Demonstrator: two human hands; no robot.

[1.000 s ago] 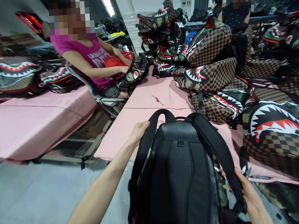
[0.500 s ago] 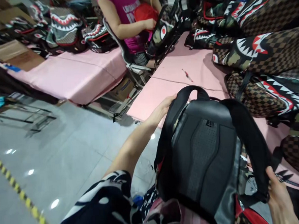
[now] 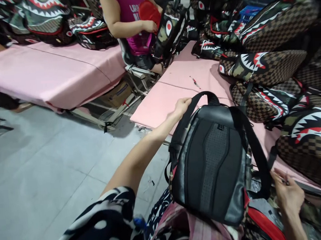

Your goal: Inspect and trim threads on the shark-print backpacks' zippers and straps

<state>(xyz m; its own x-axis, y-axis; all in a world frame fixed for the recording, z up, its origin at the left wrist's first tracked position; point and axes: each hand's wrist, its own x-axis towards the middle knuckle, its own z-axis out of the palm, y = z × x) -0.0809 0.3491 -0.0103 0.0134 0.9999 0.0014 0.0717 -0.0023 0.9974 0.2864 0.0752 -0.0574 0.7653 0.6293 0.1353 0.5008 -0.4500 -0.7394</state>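
A black backpack (image 3: pixel 216 160) rests upright on my lap, its padded back panel facing me. My left hand (image 3: pixel 183 106) is closed on the upper part of its left shoulder strap (image 3: pixel 186 124), holding it out to the side. At the lower end of the right shoulder strap (image 3: pixel 256 146), my right hand (image 3: pixel 288 192) is closed with its fingertips at the strap's edge. A small dark thing shows among those fingers, too unclear to name. Red trim and checked fabric show at the bag's lower right side.
Several checked backpacks with shark-mouth prints (image 3: pixel 263 66) are piled along the right of the pink table (image 3: pixel 174 75). A pen (image 3: pixel 195 82) lies there. Another person (image 3: pixel 133 24) sits beyond, handling a similar bag. A second pink table (image 3: pixel 51 76) stands left, bearing more bags.
My view has turned to the right. The right hand has shifted inward and its fingers have drawn together at the strap. My left hand still grips the left strap.
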